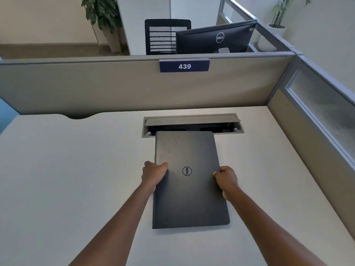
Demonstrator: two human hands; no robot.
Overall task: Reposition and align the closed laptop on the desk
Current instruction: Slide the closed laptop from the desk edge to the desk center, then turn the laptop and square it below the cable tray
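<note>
A closed dark grey laptop with a round logo lies flat on the white desk, its long side running away from me. Its far edge reaches the front rim of the cable tray. My left hand grips the laptop's left edge, thumb on the lid. My right hand grips the right edge opposite it. Both forearms stretch in from the bottom of the view.
An open grey cable tray is set into the desk just behind the laptop. A beige partition with a blue "439" sign closes the back; another partition runs along the right. Beyond stand a monitor and a black chair.
</note>
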